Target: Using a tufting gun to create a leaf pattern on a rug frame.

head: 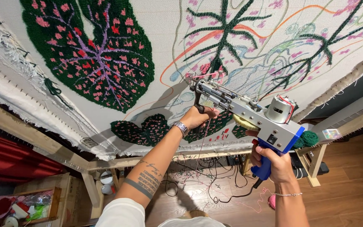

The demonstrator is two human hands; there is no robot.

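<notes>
Tufting gun (248,111) sits between both hands, its tip against the stretched cloth (164,50) on the wooden frame (34,138). Left hand (198,117) on the front handle, right hand (274,162) on the rear grip below. Yarn cones (306,138) just right of the gun. Cables (206,176) on the floor (341,185) under the frame; a box (47,201) far left.

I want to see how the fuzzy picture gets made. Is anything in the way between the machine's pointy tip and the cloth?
Nothing visible is. The tufting gun, held by the left hand and right hand, has its tip right at the stretched cloth. Only thin pink yarn lies around the tip.
</notes>
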